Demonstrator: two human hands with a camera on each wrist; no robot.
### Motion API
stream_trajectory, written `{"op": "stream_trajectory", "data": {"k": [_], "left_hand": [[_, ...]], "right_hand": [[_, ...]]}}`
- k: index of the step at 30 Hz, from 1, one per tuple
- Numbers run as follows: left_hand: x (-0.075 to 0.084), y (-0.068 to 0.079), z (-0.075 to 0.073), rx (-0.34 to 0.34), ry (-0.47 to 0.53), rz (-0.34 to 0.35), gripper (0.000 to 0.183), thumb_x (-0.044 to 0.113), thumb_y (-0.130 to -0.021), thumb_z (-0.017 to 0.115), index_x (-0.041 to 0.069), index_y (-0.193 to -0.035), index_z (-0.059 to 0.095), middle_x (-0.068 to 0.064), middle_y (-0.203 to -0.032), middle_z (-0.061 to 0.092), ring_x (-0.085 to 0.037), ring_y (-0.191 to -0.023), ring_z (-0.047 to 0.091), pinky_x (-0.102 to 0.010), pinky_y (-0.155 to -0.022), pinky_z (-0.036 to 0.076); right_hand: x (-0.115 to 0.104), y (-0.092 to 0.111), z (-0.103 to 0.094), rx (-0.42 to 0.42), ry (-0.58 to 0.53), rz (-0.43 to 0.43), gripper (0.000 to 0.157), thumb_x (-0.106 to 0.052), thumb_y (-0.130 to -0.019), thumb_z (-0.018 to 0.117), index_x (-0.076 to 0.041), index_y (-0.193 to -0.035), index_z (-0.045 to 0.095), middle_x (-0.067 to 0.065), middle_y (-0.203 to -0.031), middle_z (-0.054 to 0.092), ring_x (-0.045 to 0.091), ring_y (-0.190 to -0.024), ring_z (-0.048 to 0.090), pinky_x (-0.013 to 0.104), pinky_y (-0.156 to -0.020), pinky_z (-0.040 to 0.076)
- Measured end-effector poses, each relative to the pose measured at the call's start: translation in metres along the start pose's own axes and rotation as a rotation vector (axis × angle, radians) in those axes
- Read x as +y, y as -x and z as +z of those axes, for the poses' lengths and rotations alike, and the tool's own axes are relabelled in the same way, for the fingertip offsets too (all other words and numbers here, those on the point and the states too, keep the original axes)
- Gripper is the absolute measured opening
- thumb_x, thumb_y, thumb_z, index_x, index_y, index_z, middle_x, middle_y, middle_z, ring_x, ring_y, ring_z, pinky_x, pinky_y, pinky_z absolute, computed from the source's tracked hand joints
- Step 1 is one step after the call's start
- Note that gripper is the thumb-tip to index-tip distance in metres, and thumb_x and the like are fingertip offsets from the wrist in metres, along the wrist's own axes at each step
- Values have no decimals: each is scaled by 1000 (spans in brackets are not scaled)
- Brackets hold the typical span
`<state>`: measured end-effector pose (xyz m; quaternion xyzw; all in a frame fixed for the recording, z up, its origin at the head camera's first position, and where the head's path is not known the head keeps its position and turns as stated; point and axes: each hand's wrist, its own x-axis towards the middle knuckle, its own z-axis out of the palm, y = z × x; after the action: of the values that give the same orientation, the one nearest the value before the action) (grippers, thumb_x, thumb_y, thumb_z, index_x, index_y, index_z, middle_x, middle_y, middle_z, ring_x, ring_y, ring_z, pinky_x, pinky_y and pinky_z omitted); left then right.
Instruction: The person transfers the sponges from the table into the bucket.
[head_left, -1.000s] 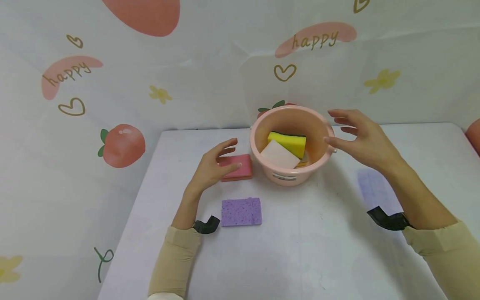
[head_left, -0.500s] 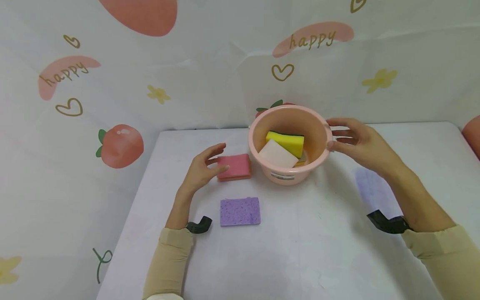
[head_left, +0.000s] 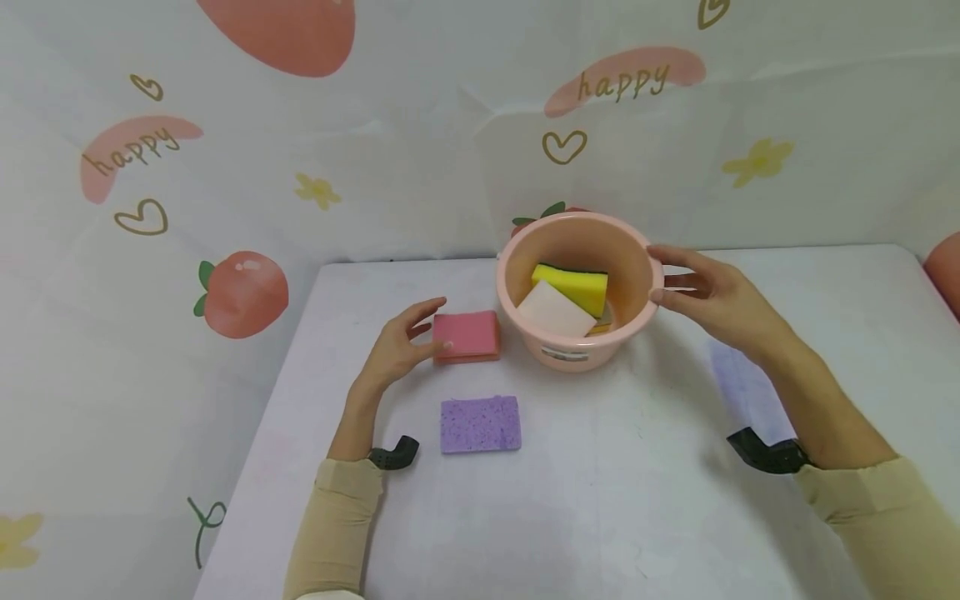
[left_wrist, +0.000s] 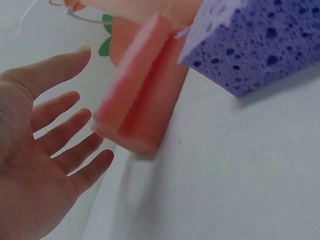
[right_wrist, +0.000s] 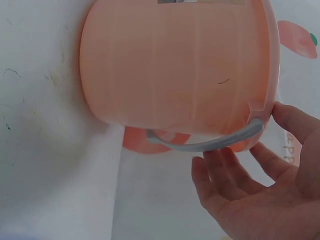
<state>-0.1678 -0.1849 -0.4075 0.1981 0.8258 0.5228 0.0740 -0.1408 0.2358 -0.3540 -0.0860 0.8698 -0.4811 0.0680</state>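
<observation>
My left hand [head_left: 393, 346] is beside the pink sponge [head_left: 467, 335], its thumb overlapping the sponge's left edge in the head view. In the left wrist view, the left fingers [left_wrist: 82, 127] are spread and relaxed, with nothing between them. A flat purple sponge [head_left: 480, 424] lies on the table nearer to me. My right hand [head_left: 723, 300] rests its thumb and fingertips at the right rim of the pink bucket [head_left: 573, 357], close to the grey handle [right_wrist: 205, 144]. Inside the bucket are a yellow sponge [head_left: 581, 287] and a white sponge [head_left: 553, 310].
The white table [head_left: 600, 517] ends at a back wall covered with a fruit-print sheet [head_left: 420, 167]. A pale purple patch [head_left: 750, 392] shows on the table, partly behind my right forearm. Black straps sit at both wrists.
My right hand has come in to touch the bucket's rim. My left hand has drawn back left and slightly down, from over the pink sponge to its left edge.
</observation>
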Motion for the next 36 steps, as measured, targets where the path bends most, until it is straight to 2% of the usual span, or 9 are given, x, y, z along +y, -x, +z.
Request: {"op": "stream_trajectory", "data": {"k": [2,4,8,11,13,17,26,31,36], "left_hand": [[-5,0,0,-20,23,-10,64,2,-75,72,0,-133,43,-17,-136,41,-33,-127,34,-52,-100,32],[-14,0,0,-36,38,-38,67,5,-75,73,6,-134,43,-15,-137,40,-29,-126,36,-48,-100,33],[-33,0,0,-62,42,-103,70,14,-74,76,14,-136,42,-12,-139,39,-22,-123,41,-39,-100,37],[-41,0,0,-72,47,-124,74,19,-73,77,12,-137,40,-12,-139,38,-22,-121,43,-36,-98,39],[-44,0,-1,-80,52,-131,77,20,-73,78,10,-138,39,-12,-139,38,-23,-120,44,-36,-98,39],[-43,0,-1,-100,51,-140,78,19,-73,78,10,-139,37,-11,-140,37,-25,-121,42,-36,-99,38],[-17,1,0,-116,81,-149,79,2,-73,75,1,-139,32,-18,-136,39,-32,-123,39,-42,-102,33],[-18,0,0,-106,81,-152,76,0,-72,74,-3,-136,34,-19,-132,42,-33,-120,42,-42,-101,35],[-21,1,0,-95,92,-168,74,2,-73,75,-2,-135,35,-18,-129,45,-33,-119,44,-41,-99,37]], "right_hand": [[0,0,1,-5,-16,5,59,-32,-86,62,-31,-139,37,-2,-141,38,29,-117,46,50,-88,44],[1,0,2,-4,-24,7,59,-31,-86,62,-31,-140,36,-3,-141,38,27,-118,45,48,-88,45],[2,0,3,5,-36,3,61,-29,-86,63,-32,-140,35,-3,-141,38,24,-116,46,29,-84,49],[3,0,5,10,-62,-3,60,-28,-86,63,-32,-140,36,-2,-139,39,22,-115,45,15,-78,47],[3,1,5,14,-74,-4,59,-28,-86,63,-32,-139,36,0,-137,41,21,-115,45,12,-78,45],[3,2,6,22,-84,1,58,-29,-86,62,-33,-138,37,2,-134,43,21,-115,45,13,-80,44],[7,2,7,40,-119,-18,58,-28,-86,63,-33,-138,37,4,-134,43,18,-114,45,13,-81,43],[9,1,10,46,-98,3,59,-31,-86,62,-37,-139,34,2,-134,43,16,-115,44,21,-86,43],[13,1,12,47,-106,-8,60,-28,-87,61,-35,-139,33,3,-134,43,15,-115,43,18,-84,42]]}}
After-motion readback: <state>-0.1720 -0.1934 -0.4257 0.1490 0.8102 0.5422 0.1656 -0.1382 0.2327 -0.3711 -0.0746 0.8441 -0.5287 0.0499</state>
